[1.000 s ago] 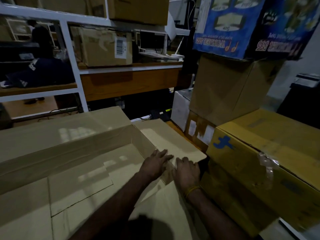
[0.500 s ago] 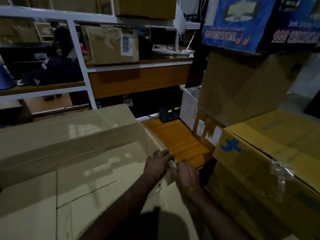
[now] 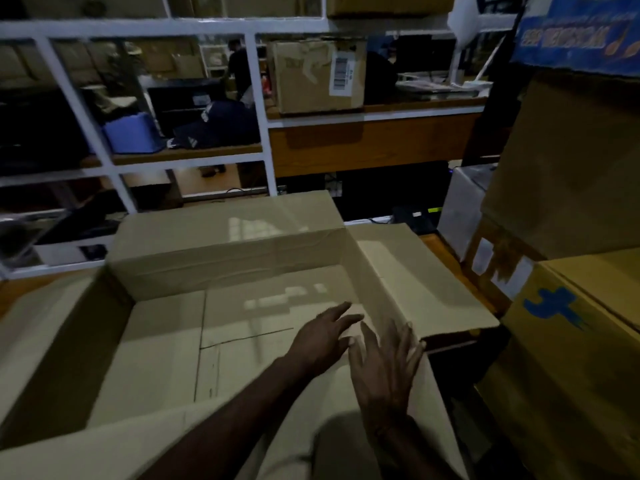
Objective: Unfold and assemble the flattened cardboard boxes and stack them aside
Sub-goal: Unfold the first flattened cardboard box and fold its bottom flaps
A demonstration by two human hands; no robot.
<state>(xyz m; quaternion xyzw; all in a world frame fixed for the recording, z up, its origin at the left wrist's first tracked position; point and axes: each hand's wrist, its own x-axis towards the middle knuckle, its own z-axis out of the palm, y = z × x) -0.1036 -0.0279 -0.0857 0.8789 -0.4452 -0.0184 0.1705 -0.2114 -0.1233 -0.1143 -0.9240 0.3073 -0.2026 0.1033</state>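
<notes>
Head | open box (image 3: pixel 242 317) beneath spread fingers (image 3: pixel 346 311) | both hands empty

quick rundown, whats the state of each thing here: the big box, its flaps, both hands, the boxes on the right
open box: unfolded, top open, nothing inside
right flap: folded outward
far flap: standing up
left hand: fingers straight, holds nothing
right hand: fingers spread, holds nothing
stacked boxes: closed, piled up

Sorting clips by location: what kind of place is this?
Likely a warehouse or packing stockroom: stacked cartons, white shelving holding a barcoded box, and an open cardboard box under assembly.
</notes>
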